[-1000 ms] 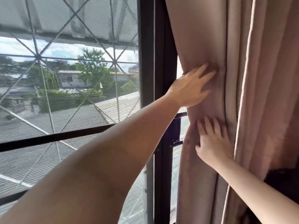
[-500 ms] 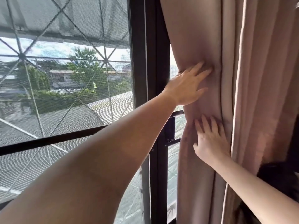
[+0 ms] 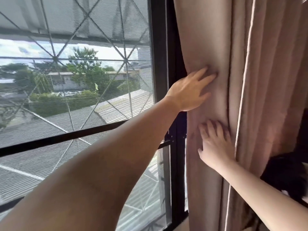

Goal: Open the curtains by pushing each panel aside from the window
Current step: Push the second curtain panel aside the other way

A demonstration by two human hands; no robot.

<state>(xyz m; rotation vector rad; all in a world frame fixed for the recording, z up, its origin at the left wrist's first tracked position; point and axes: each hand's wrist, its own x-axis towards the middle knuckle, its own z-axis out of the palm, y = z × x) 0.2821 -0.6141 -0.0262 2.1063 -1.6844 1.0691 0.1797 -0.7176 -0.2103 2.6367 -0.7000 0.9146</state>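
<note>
A beige-pink curtain panel (image 3: pixel 260 67) hangs bunched in folds at the right side of the window (image 3: pixel 75 77). My left hand (image 3: pixel 189 91) reaches across, palm flat, with its fingertips pressed into the fabric's leading edge. Just below it my right hand (image 3: pixel 215 145) lies flat on the same panel, fingers spread and pointing up. Neither hand grips the cloth. The panel covers the right strip of the window; only a thin sliver of glass shows beside the frame.
A black window frame post (image 3: pixel 162 64) stands just left of the curtain, and a black crossbar (image 3: pixel 55 139) runs across the pane. A mesh screen and a diagonal grille cover the glass. A dark object (image 3: pixel 290 174) sits at the right edge.
Both hands have pushed the curtain's edge further right, up against the frame post. The strip of bright glass beside the post has narrowed. The view has shifted slightly right.
</note>
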